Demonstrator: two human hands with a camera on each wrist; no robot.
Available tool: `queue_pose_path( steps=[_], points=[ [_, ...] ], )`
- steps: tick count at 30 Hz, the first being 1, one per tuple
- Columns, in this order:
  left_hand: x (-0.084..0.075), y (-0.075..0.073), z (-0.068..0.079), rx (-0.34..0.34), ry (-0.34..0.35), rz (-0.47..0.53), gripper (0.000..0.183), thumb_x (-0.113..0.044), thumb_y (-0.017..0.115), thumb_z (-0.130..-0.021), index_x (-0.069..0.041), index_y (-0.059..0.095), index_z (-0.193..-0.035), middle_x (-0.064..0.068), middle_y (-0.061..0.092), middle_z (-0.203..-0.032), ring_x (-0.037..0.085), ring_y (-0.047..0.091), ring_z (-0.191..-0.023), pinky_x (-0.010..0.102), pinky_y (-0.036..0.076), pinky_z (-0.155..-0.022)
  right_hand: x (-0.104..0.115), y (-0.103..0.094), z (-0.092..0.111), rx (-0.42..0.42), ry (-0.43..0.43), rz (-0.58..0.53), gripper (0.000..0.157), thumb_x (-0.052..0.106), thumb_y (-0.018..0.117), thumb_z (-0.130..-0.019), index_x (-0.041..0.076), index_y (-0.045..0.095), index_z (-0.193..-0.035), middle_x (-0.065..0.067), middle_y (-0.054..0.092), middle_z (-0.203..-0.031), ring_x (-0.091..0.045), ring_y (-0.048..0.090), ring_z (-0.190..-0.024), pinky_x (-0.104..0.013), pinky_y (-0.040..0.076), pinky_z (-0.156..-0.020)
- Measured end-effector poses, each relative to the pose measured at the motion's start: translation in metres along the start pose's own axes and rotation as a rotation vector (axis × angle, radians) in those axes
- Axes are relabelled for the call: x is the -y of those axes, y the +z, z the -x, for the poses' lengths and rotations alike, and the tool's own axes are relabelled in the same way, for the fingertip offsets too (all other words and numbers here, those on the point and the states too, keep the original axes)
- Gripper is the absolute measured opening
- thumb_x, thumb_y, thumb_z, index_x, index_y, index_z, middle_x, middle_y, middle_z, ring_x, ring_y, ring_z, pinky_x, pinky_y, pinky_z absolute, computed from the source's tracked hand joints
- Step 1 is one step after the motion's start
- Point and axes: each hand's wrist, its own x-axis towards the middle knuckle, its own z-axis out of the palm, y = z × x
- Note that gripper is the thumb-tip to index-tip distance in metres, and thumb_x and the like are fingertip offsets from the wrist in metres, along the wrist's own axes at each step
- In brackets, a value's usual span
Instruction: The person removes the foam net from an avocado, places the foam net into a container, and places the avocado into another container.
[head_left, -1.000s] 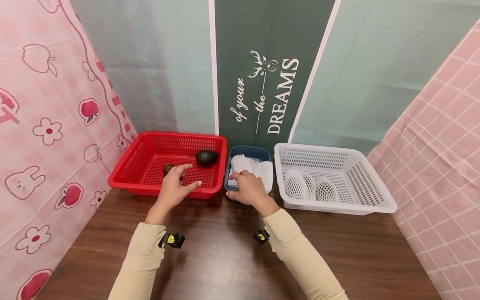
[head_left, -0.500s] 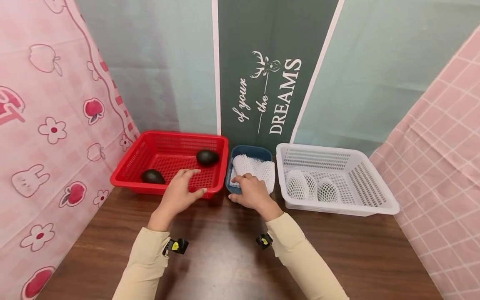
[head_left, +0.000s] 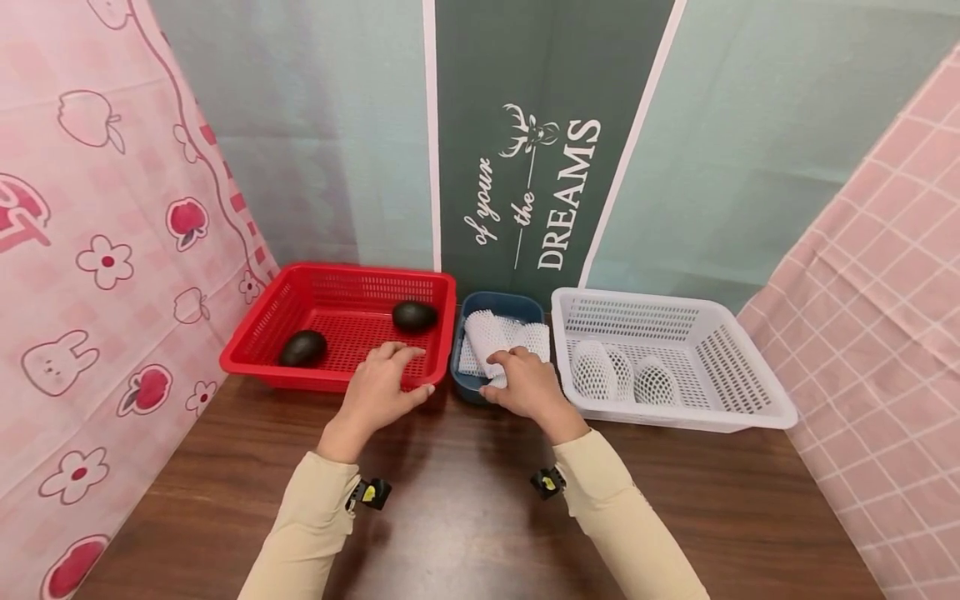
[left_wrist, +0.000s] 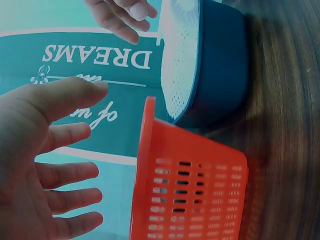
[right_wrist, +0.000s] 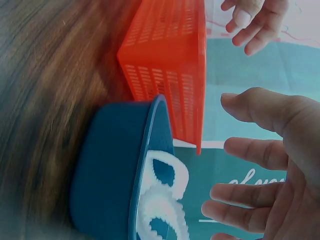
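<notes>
My left hand (head_left: 377, 392) hovers over the front right rim of the red basket (head_left: 277, 377), its fingers spread and holding nothing. Two dark avocados lie in that basket: one avocado (head_left: 303, 348) at the front left, another avocado (head_left: 414, 316) at the back right. My right hand (head_left: 528, 385) is above the front of the small blue bin (head_left: 467, 385), fingers relaxed, with nothing in its grasp. White foam net sleeves (head_left: 487, 337) fill the bin, partly hidden behind the right hand in the head view. Both wrist views show loosely extended fingers on each hand.
On the right stands a white basket (head_left: 720, 333) with several net-sleeved fruits (head_left: 593, 372) at its left end. All the containers sit on a brown wooden table (head_left: 465, 517). A green curtain (head_left: 360, 167) hangs behind, with pink cloths (head_left: 112, 333) at the sides.
The left hand has moved right, away from the front left avocado, which has come into full view and turned slightly. The right hand has shifted slightly right over the blue bin.
</notes>
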Motion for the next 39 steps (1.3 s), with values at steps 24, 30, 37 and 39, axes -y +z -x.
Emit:
queue_pose_path(
  steps=[24, 30, 37, 39],
  points=[
    [-0.026, 0.024, -0.008, 0.084, 0.134, -0.072, 0.047, -0.038, 0.073, -0.075, -0.014, 0.065, -0.114, 0.013, 0.056, -0.115, 0.030, 0.051, -0.104, 0.046, 0.044, -0.079, -0.043, -0.012, 0.018, -0.027, 0.065, -0.044, 0.047, 0.034, 0.074, -0.075, 0.007, 0.065, -0.113, -0.019, 0.057, -0.108, -0.038, 0.055, -0.094, -0.052, 0.044, -0.077],
    [-0.034, 0.031, -0.011, 0.092, 0.172, -0.089, 0.047, -0.039, 0.072, -0.075, -0.013, 0.065, -0.113, 0.012, 0.056, -0.113, 0.029, 0.051, -0.104, 0.045, 0.043, -0.079, -0.052, -0.016, 0.021, -0.028, 0.075, -0.052, 0.047, 0.032, 0.074, -0.076, 0.005, 0.064, -0.113, -0.019, 0.057, -0.108, -0.039, 0.055, -0.094, -0.052, 0.045, -0.075],
    [-0.040, 0.039, -0.011, 0.123, 0.196, -0.115, 0.046, -0.040, 0.070, -0.077, -0.014, 0.064, -0.114, 0.011, 0.057, -0.112, 0.030, 0.049, -0.108, 0.046, 0.042, -0.081, -0.067, -0.021, 0.026, -0.029, 0.112, -0.048, 0.048, 0.032, 0.072, -0.077, 0.006, 0.064, -0.116, -0.022, 0.055, -0.114, -0.042, 0.053, -0.098, -0.055, 0.044, -0.074],
    [-0.041, 0.042, -0.011, 0.125, 0.208, -0.115, 0.045, -0.040, 0.070, -0.077, -0.014, 0.065, -0.114, 0.011, 0.057, -0.111, 0.030, 0.048, -0.108, 0.045, 0.041, -0.080, -0.071, -0.022, 0.026, -0.029, 0.119, -0.054, 0.047, 0.032, 0.072, -0.077, 0.005, 0.063, -0.116, -0.023, 0.055, -0.114, -0.042, 0.053, -0.099, -0.055, 0.044, -0.075]
  ],
)
